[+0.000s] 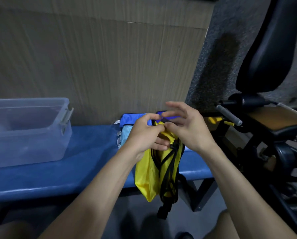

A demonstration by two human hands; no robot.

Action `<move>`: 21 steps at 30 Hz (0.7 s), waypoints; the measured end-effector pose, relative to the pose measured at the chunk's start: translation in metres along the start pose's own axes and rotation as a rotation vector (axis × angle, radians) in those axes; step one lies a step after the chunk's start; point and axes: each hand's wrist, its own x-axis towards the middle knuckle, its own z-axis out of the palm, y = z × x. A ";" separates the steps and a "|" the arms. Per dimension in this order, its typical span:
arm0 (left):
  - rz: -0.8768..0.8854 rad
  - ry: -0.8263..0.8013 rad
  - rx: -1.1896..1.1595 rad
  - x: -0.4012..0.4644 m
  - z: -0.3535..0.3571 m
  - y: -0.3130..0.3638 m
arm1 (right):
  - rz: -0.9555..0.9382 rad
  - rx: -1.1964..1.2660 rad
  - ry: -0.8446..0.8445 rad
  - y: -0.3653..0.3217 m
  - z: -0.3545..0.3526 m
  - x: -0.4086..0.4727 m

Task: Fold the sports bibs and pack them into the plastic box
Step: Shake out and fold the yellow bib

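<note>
While both hands (145, 133) (187, 128) pinch its top in a clenched grip, the yellow bib (151, 175) hangs lengthwise, pointing down.

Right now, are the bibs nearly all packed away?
Not yet. The plastic box looks empty. Both hands, left and right, hold the yellow bib bunched and hanging above the bench. Blue bibs lie behind, unpacked.

No legible text, brand, number or sign anywhere. White tags (118, 135) at the edge of the folded blue bibs (129, 119) too small and blurred to read. Yellow bib (148, 176) and plastic box (28, 131) unmarked.
</note>
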 end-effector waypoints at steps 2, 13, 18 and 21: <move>0.003 0.005 -0.041 -0.001 -0.006 0.003 | -0.070 -0.064 -0.070 -0.006 -0.002 -0.003; -0.025 -0.148 -0.142 -0.007 -0.029 0.017 | -0.323 -0.309 -0.306 -0.026 -0.012 -0.007; 0.082 -0.203 0.045 -0.014 -0.032 0.022 | -0.249 -0.112 -0.219 -0.026 -0.012 0.000; 0.341 -0.048 0.618 -0.007 -0.040 0.023 | -0.211 -0.040 -0.238 -0.026 -0.012 0.009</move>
